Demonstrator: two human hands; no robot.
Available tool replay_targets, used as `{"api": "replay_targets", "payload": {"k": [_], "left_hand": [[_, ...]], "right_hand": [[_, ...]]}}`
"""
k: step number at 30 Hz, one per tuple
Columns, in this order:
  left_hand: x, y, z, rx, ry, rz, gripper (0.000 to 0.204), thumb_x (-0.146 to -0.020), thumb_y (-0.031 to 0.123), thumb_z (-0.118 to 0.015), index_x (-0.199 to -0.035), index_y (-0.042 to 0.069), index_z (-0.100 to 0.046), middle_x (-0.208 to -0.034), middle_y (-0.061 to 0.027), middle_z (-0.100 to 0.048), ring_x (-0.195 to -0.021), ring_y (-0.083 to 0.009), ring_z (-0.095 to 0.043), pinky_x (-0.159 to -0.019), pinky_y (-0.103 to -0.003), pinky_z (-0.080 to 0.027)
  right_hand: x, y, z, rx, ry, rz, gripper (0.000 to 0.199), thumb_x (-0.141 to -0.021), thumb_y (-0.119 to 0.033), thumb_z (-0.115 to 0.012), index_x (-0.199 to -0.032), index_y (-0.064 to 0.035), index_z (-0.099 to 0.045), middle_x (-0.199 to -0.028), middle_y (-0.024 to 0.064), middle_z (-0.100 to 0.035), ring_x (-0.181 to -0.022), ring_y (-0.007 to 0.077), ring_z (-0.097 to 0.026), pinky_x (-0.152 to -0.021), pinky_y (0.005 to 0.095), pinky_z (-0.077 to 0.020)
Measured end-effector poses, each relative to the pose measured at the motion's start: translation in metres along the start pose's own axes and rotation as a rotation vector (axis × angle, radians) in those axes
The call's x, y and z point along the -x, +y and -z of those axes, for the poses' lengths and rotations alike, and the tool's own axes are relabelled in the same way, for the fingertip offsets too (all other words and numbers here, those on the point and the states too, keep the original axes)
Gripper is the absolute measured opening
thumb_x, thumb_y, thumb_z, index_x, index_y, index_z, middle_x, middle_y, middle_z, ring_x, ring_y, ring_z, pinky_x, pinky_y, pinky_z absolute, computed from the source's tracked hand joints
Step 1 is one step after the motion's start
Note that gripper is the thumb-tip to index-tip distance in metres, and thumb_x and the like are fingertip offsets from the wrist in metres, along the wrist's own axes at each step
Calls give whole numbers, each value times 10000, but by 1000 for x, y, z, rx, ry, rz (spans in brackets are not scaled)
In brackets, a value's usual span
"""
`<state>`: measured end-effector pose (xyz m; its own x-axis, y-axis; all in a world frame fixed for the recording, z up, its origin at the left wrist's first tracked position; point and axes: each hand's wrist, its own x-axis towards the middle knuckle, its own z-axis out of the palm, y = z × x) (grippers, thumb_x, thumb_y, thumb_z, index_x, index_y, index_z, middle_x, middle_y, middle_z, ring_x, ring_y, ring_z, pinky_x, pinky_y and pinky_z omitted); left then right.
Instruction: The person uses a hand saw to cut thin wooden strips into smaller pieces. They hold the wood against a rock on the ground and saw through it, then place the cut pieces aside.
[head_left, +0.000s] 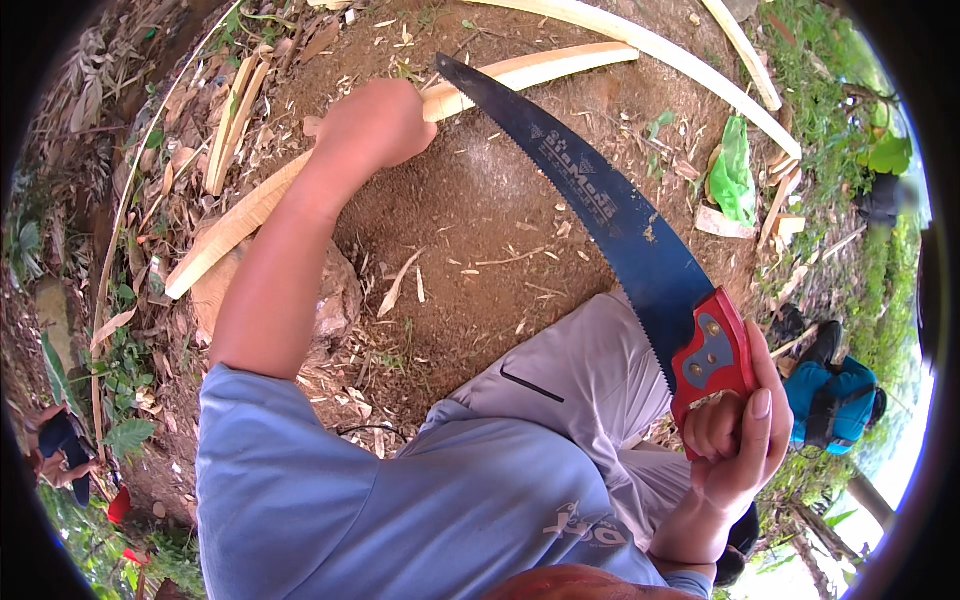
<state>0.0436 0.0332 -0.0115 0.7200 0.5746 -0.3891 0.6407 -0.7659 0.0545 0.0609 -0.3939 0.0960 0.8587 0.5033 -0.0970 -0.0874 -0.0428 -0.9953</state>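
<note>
We see pale printed lettering as a label along the dark blue blade of the curved saw, running lengthwise near its middle. To the right, on the bare soil beside the cut strips, lies a crumpled green plastic bag, and just below it a small pale flat piece like a torn wrapper; we find no signs or screens.

The saw has a dark matt metal blade and a glossy red plastic handle. The split strip is pale, smooth wood. The ground is rough, crumbly soil.
</note>
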Motion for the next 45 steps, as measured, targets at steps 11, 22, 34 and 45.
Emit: {"api": "replay_targets", "payload": {"k": [11,22,34,45], "left_hand": [[-3,-7,0,125,-74,37,371,-902,261,-672,-1183,57,-805,-1052,-186,-812,-973,-337,-797,-918,-468,-617],[8,-7,10,109,-22,-53,407,-937,346,-729,-1190,37,-806,-1217,-215,-792,-1142,-371,-774,-1007,-488,-615],[13,-8,18,172,-91,-3,399,-923,299,-719,-1186,12,-807,-1243,-220,-785,-1175,-373,-765,-1028,-476,-603],[4,-2,18,159,-128,21,380,-906,252,-725,-1213,44,-809,-1242,-197,-790,-1144,-344,-777,-1001,-458,-605]], "right_hand": [[-29,3,-57,220,-51,326,785,-1170,-431,-486,-1663,143,-276,-611,-30,-449,-508,41,-403,-510,249,-359],[-207,93,-214,-261,-205,246,425,-1168,-175,-569,-1545,18,-598,-724,-65,-504,-613,23,-430,-541,235,-384],[-204,111,-213,-231,-217,157,434,-1178,-194,-544,-1563,2,-589,-724,-61,-503,-600,22,-428,-530,231,-384],[-92,119,-120,58,-165,131,478,-1167,-214,-550,-1593,3,-557,-813,-21,-625,-656,29,-493,-601,224,-429]]}}
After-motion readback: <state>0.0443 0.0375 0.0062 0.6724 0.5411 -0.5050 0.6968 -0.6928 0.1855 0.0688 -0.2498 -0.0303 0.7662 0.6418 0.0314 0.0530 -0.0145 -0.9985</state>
